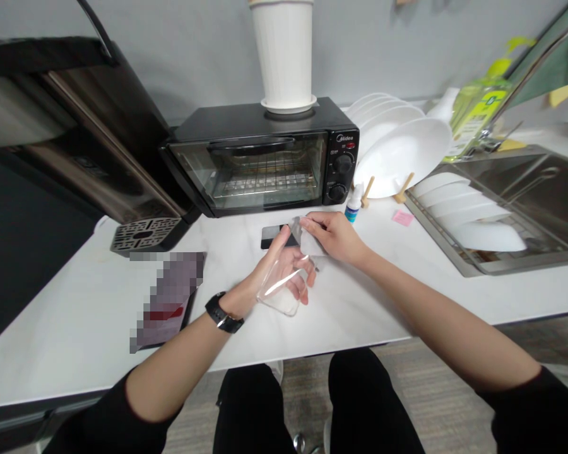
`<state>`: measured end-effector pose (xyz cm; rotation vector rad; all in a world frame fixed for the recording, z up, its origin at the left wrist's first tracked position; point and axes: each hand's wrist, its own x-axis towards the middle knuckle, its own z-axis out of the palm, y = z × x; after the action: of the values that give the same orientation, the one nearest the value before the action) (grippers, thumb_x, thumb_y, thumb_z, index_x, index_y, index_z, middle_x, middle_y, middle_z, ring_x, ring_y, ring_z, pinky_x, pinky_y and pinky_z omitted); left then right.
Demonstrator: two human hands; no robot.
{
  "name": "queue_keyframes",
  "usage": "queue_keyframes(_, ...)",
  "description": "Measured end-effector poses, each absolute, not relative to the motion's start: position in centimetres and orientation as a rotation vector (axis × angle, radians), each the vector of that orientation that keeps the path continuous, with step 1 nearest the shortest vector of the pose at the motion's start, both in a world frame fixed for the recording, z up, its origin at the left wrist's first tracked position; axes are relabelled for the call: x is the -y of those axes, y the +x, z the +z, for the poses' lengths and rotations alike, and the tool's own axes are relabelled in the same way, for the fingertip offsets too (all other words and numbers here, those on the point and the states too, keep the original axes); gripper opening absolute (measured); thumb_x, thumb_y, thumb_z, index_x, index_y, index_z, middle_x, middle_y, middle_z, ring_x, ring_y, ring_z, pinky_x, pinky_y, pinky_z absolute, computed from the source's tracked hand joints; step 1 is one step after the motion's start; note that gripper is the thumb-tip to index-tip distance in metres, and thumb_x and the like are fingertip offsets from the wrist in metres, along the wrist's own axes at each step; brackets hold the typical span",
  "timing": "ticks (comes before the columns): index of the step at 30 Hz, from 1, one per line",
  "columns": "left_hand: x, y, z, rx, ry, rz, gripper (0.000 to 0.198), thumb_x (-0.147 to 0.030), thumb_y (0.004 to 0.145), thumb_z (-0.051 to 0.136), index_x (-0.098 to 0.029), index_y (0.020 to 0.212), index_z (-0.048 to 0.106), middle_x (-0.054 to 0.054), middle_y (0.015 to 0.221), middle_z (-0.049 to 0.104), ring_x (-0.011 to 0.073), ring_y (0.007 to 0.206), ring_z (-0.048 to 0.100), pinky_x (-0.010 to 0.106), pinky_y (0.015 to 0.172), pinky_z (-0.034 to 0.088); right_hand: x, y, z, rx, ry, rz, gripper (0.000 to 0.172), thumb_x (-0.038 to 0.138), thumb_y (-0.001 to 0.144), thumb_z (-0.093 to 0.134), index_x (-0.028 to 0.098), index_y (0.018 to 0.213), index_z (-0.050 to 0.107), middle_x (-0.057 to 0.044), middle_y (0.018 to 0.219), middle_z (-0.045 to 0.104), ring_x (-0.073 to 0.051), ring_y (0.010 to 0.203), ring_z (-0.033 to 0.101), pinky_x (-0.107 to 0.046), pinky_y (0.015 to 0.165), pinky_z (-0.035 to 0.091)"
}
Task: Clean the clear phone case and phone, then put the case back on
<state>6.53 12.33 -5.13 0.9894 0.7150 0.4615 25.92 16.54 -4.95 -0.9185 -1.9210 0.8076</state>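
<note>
The left grip [289,260] holds a clear case [277,291] over the table [360,315]; the right grip [334,234] pinches a white cloth [308,243]; the phone [271,237] behind is partly hidden; bowls [487,234] sit in the sink [473,270].

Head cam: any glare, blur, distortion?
Head view, centre: white glare streaks on the clear plastic case. Head view, left: wide-angle distortion seems to tilt the tall black metallic machine; blocky pixels cover most of the flat dark-edged object. Head view, upper right: transparent green pump bottle looks stretched, slightly soft.
</note>
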Motion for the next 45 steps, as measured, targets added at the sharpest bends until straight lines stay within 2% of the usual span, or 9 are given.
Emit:
queue_keyframes(6,-12.6,6.3,-5.1,-0.71,0.941,0.532,0.078,-0.096,0.084,0.03,-0.022,0.073,0.049,0.01,0.072,0.069,0.0246,0.048,0.07,0.032,0.041,0.051,-16.8,25.8,-4.7,1.728,-0.662,1.328,0.051,0.061,0.091,0.069,0.021,0.122,0.07,-0.006,0.108,0.074,-0.021,0.096,0.066,-0.03,0.079,0.052)
queue_keyframes(12,-13.0,6.2,-5.1,-0.615,0.903,0.427,0.08,-0.097,0.083,0.031,-0.019,0.077,0.049,0.008,0.072,0.069,0.024,0.05,0.071,0.031,0.044,0.054,-16.8,26.0,-5.1,1.777,-0.92,1.062,0.061,0.072,0.092,0.064,0.019,0.063,0.053,0.005,0.058,0.042,-0.01,0.055,0.036,-0.026,0.052,0.028)
queue_keyframes(19,-13.4,5.9,-6.5,-0.614,0.884,0.435,0.078,-0.094,0.086,0.033,-0.018,0.078,0.051,0.011,0.076,0.071,0.0267,0.053,0.074,0.029,0.041,0.053,-17.0,25.8,-4.7,1.656,-0.697,1.434,0.053,0.068,0.081,0.079,0.018,0.098,0.07,-0.002,0.087,0.069,-0.015,0.072,0.058,-0.026,0.064,0.045)
queue_keyframes(24,-13.4,5.9,-6.4,-0.563,0.88,0.422,0.081,-0.094,0.087,0.032,-0.017,0.081,0.054,0.011,0.075,0.071,0.0264,0.054,0.074,0.028,0.041,0.053,-16.8,26.0,-4.9,1.714,-0.927,1.215,0.058,0.071,0.089,0.068,0.017,0.068,0.062,0.004,0.058,0.05,-0.009,0.053,0.038,-0.024,0.049,0.028)
queue_keyframes(30,-13.3,6.1,-6.4,-0.62,0.922,0.428,0.082,-0.096,0.084,0.031,-0.017,0.08,0.053,0.011,0.077,0.07,0.0266,0.054,0.075,0.026,0.038,0.049,-17.0,26.1,-4.8,1.711,-0.677,1.421,0.052,0.068,0.085,0.076,0.018,0.1,0.071,-0.002,0.087,0.069,-0.015,0.074,0.06,-0.025,0.063,0.045)
queue_keyframes(35,-12.9,6.2,-6.1,-0.615,0.914,0.381,0.083,-0.096,0.084,0.031,-0.017,0.079,0.053,0.011,0.077,0.069,0.0262,0.055,0.075,0.024,0.036,0.045,-17.0,26.2,-5.1,1.798,-0.897,1.111,0.057,0.067,0.094,0.065,0.017,0.067,0.061,0.004,0.06,0.05,-0.01,0.058,0.043,-0.025,0.053,0.031)
queue_keyframes(39,-12.8,6.2,-5.8,-0.627,0.949,0.45,0.084,-0.096,0.084,0.035,-0.015,0.08,0.057,0.009,0.076,0.068,0.025,0.053,0.074,0.024,0.037,0.046,-17.2,26.3,-5.1,1.783,-0.681,1.305,0.041,0.058,0.096,0.068,0.02,0.105,0.078,-0.003,0.099,0.076,-0.018,0.089,0.068,-0.03,0.078,0.052)
queue_keyframes(42,-12.8,6.2,-5.9,-0.614,0.942,0.43,0.085,-0.094,0.086,0.032,-0.014,0.085,0.06,0.008,0.075,0.068,0.0253,0.052,0.074,0.025,0.037,0.047,-17.7,26.3,-5.3,1.731,-0.601,1.357,0.048,0.049,0.091,0.076,0.028,0.134,0.071,-0.006,0.138,0.071,-0.023,0.122,0.066,-0.038,0.105,0.05)
queue_keyframes(45,-12.8,6.2,-5.9,-0.578,0.914,0.411,0.08,-0.093,0.086,0.032,-0.016,0.079,0.054,0.009,0.074,0.069,0.0259,0.051,0.073,0.025,0.037,0.045,-17.7,26.1,-5.8,1.706,-0.75,1.194,0.046,0.048,0.086,0.081,0.023,0.124,0.073,-0.007,0.124,0.074,-0.02,0.104,0.069,-0.034,0.093,0.054)
